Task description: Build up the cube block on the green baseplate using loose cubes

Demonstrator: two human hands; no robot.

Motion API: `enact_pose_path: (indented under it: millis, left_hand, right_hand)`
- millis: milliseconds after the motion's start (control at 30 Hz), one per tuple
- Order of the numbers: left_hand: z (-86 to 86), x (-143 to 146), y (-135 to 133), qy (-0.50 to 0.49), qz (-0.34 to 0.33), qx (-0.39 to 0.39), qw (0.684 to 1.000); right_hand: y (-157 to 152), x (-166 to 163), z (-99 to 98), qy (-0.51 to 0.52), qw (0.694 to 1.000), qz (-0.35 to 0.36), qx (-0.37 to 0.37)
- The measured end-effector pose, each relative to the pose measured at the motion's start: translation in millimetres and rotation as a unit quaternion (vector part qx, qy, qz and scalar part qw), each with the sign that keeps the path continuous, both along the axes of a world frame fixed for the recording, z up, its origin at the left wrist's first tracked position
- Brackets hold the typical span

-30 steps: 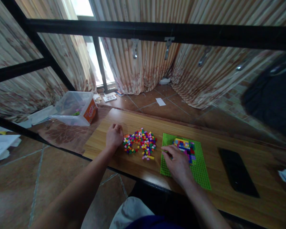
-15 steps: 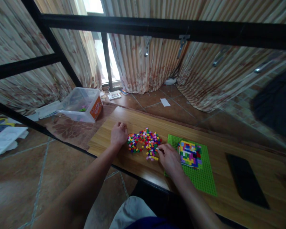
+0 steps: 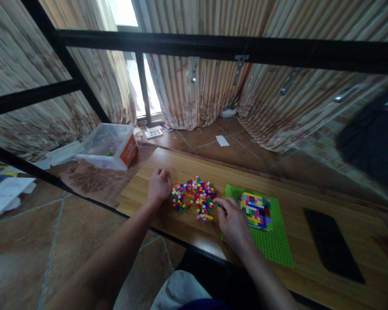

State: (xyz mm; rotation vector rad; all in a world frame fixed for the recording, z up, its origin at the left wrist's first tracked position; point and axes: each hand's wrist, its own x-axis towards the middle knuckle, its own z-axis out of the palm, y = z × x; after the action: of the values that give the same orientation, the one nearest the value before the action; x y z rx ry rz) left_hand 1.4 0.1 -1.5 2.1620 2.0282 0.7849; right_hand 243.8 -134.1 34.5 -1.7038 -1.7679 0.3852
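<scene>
- The left hand (image 3: 159, 185) rests on the wooden tabletop (image 3: 177, 230), its fingers loosely curled in; whether anything is tucked inside them, I cannot tell.
- Just to the right of those left fingers lies a loose pile of small toy building bricks (image 3: 198, 191) in red, yellow, green, orange, purple, pink and white, spread around a small bare patch of wood.
- The right hand (image 3: 234, 219) is at the opposite side of the pile, thumb and forefinger brought close together at its right edge; the view is too small to tell whether they pinch a brick.
- Nearer the person than the right fingertips, and a little to their left, a longer yellow brick (image 3: 208, 217) lies at the pile's near edge.
- To the right of the right fingers is a green studded baseplate (image 3: 274, 247), its left part partly hidden by that hand.
- On the baseplate, right of the right fingers, sits a multicoloured block of joined bricks (image 3: 255, 210).
- Well to the right of both hands' fingers lies a flat black slab (image 3: 333, 245).
- Beyond the left fingers and to their left, a clear plastic bin (image 3: 100, 148) with an orange label (image 3: 128, 150) stands on a patterned brown mat (image 3: 90, 181).
</scene>
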Motion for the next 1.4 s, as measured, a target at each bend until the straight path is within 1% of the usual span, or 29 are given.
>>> enact_pose_path:
  millis: [133,233,333,467,567,700,833,1033,1133,1200,1267,1400]
  left_hand:
    - [-0.5,0,0,0.000,0.002,0.003,1.000]
    - [0.4,0,0,-0.002,0.005,0.003,1.000]
    - [1.0,0,0,-0.005,0.003,0.002,1.000]
    - [0.4,0,1,-0.008,0.007,0.003,1.000]
    - [0.6,0,1,-0.007,0.008,0.006,1.000]
    - [2.0,-1,1,-0.002,0.002,0.009,1.000]
    - [2.0,-1,1,-0.002,-0.001,0.012,1.000]
    - [0.8,-1,1,-0.003,0.001,0.011,1.000]
    - [1.3,-2,2,-0.004,0.001,0.009,1.000]
    - [2.2,-1,1,-0.006,0.002,0.007,1.000]
    - [3.3,-1,1,-0.006,0.001,0.005,1.000]
    - [4.3,-1,1,-0.003,0.002,0.002,1.000]
  right_hand:
    - [-17,10,16.7,0.039,0.999,-0.018,0.019]
    - [-29,26,21.2,0.051,0.997,-0.050,0.027]
    - [-38,49,16.6,0.071,0.993,-0.095,0.026]
    - [-45,80,6.4,0.090,0.980,-0.176,0.015]
    - [-45,98,3.1,0.090,0.969,-0.226,0.033]
    - [-39,109,2.4,0.079,0.967,-0.230,0.074]
    - [-30,111,-3.9,0.080,0.966,-0.229,0.090]
    - [-21,117,-17.8,0.103,0.957,-0.257,0.083]
    - [-18,122,-22.3,0.146,0.953,-0.258,0.069]
    - [-17,122,-24.3,0.198,0.942,-0.263,0.060]
    - [-16,120,-25.5,0.267,0.923,-0.272,0.055]
    - [-14,114,-25.3,0.420,0.863,-0.279,0.034]
